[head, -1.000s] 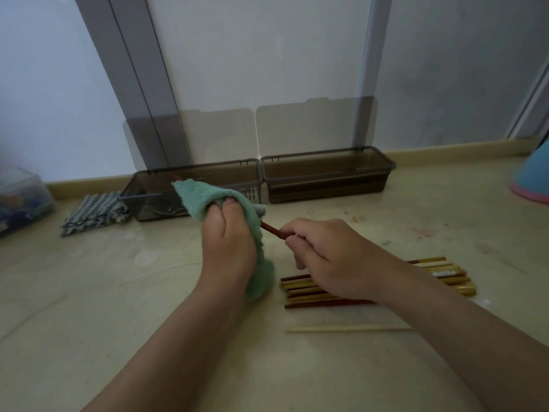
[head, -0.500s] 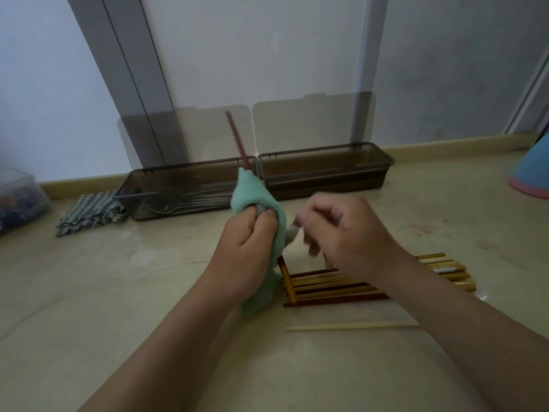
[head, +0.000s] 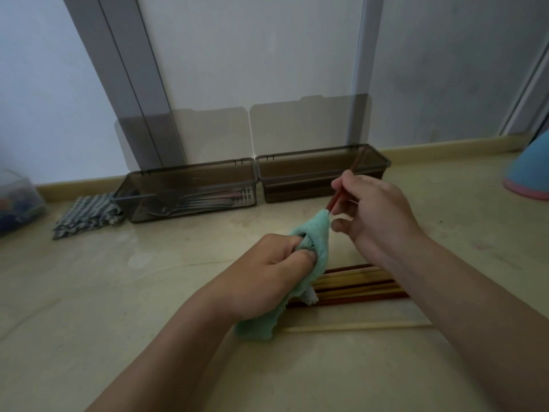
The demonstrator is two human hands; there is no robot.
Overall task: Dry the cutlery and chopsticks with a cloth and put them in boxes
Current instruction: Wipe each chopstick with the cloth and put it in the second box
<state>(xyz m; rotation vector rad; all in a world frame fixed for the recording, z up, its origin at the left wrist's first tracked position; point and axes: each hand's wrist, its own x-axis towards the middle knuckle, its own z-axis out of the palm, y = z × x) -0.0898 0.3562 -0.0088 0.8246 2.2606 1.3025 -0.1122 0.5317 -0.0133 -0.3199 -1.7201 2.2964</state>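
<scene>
My left hand (head: 271, 270) grips a green cloth (head: 315, 236) bunched round the lower end of a red chopstick (head: 337, 199). My right hand (head: 374, 215) pinches that chopstick higher up; its upper end slants up and right in front of the right box (head: 322, 173). Several wooden and red chopsticks (head: 356, 285) lie in a row on the floor under my hands, and one pale chopstick (head: 356, 325) lies apart, nearer me. The left box (head: 190, 188) holds metal cutlery. Both boxes are smoky plastic with lids standing open.
A folded checked cloth (head: 86, 217) lies left of the left box. A clear plastic container (head: 16, 200) sits at the far left edge. A blue and pink object (head: 530, 173) stands at the far right. A wall and door frame rise behind the boxes.
The red chopstick has swung from pointing up and left to slanting right, and my right hand has taken hold of it. My left hand with the cloth has dropped lower.
</scene>
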